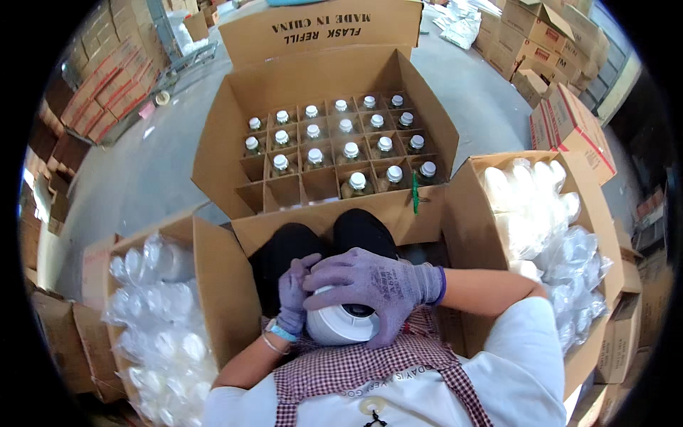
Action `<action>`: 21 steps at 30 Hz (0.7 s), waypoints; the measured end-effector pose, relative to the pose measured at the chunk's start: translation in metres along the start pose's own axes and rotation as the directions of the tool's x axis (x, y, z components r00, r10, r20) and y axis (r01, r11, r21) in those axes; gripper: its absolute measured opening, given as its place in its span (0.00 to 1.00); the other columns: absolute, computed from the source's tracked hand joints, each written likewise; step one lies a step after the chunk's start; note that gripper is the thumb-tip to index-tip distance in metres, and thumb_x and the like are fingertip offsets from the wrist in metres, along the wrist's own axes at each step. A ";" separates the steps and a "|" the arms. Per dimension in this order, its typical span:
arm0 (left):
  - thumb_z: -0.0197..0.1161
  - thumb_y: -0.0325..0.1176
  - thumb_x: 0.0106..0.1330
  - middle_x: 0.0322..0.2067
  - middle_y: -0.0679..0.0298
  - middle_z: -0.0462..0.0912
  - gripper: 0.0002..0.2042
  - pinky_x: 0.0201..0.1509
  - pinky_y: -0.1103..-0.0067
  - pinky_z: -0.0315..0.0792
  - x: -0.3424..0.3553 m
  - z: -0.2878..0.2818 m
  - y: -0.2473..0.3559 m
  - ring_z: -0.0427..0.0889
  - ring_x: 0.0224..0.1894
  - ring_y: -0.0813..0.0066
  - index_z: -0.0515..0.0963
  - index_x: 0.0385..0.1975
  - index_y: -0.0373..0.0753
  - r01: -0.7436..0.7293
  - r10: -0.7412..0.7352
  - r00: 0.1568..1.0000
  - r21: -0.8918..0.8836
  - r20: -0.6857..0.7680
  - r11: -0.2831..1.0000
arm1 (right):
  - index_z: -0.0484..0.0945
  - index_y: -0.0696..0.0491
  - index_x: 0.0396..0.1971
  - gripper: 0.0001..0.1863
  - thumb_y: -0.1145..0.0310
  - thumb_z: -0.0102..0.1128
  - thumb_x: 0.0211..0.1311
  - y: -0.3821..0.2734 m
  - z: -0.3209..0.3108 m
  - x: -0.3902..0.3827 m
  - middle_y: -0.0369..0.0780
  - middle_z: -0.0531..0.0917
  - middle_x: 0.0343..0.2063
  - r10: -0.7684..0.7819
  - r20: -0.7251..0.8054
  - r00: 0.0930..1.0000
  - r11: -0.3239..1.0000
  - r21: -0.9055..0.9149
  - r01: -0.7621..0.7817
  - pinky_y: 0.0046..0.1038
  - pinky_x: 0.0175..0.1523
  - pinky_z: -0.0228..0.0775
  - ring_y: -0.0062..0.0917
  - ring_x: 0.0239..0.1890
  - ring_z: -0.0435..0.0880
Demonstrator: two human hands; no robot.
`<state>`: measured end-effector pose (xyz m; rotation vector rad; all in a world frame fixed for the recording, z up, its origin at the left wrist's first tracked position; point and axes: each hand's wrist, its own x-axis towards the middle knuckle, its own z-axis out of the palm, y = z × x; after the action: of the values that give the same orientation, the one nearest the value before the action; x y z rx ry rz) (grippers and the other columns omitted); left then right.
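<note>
In my lap, in front of my checked apron, I hold a white round plastic vessel (343,327) with a dark opening at its near side. My right hand (370,285), in a grey-purple glove, is spread over the top of it with the fingers wrapped round. My left hand (290,288), gloved alike, grips its left side; part of those fingers is hidden behind the right hand. Just beyond my knees stands an open carton (320,64) with cardboard dividers. Several clear bottles (351,151) with white caps stand upright in its cells.
Close on my left, an open carton (228,285) holds clear-bagged white parts (160,302). Another carton (473,228) on my right has similar bagged parts (569,256). A green strip (415,192) hangs at the divided carton's near edge. Stacked boxes (544,43) stand farther off.
</note>
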<state>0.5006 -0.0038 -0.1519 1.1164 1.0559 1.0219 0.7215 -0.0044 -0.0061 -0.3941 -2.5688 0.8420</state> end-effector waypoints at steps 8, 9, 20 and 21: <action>0.56 0.46 0.73 0.35 0.64 0.84 0.24 0.33 0.81 0.73 -0.022 -0.023 0.033 0.76 0.29 0.81 0.77 0.59 0.32 -0.020 -0.023 0.995 0.421 0.097 0.907 | 0.78 0.57 0.55 0.32 0.46 0.65 0.61 0.168 -0.003 -0.098 0.51 0.81 0.53 0.677 -0.696 0.241 0.375 0.043 -0.926 0.38 0.62 0.74 0.43 0.55 0.81; 0.59 0.46 0.70 0.35 0.65 0.83 0.26 0.31 0.82 0.72 -0.030 -0.016 0.038 0.75 0.29 0.82 0.75 0.62 0.33 0.022 -0.050 0.996 0.334 0.076 0.942 | 0.76 0.57 0.58 0.38 0.37 0.60 0.62 0.215 0.002 -0.141 0.52 0.81 0.54 0.563 -0.810 0.161 0.146 -0.094 -0.985 0.39 0.61 0.74 0.44 0.56 0.81; 0.66 0.44 0.57 0.31 0.70 0.81 0.28 0.32 0.86 0.74 -0.031 -0.063 0.032 0.77 0.28 0.84 0.78 0.55 0.33 0.278 -0.279 0.953 0.029 0.117 0.960 | 0.83 0.57 0.44 0.19 0.57 0.63 0.62 0.193 -0.076 -0.150 0.45 0.87 0.40 0.801 -0.507 0.319 0.530 0.353 -0.771 0.33 0.48 0.77 0.36 0.43 0.86; 0.67 0.45 0.56 0.31 0.69 0.82 0.28 0.32 0.86 0.74 -0.026 -0.065 0.034 0.78 0.28 0.83 0.79 0.54 0.33 0.316 -0.321 0.935 0.060 0.151 0.947 | 0.82 0.56 0.42 0.14 0.62 0.64 0.63 0.144 -0.086 -0.119 0.42 0.87 0.37 0.764 -0.460 0.453 0.645 0.502 -0.576 0.31 0.45 0.76 0.32 0.42 0.86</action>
<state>0.4294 -0.0122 -0.1232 0.9961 1.0861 0.6483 0.8849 0.1048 -0.0652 -1.4274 -1.5493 1.0565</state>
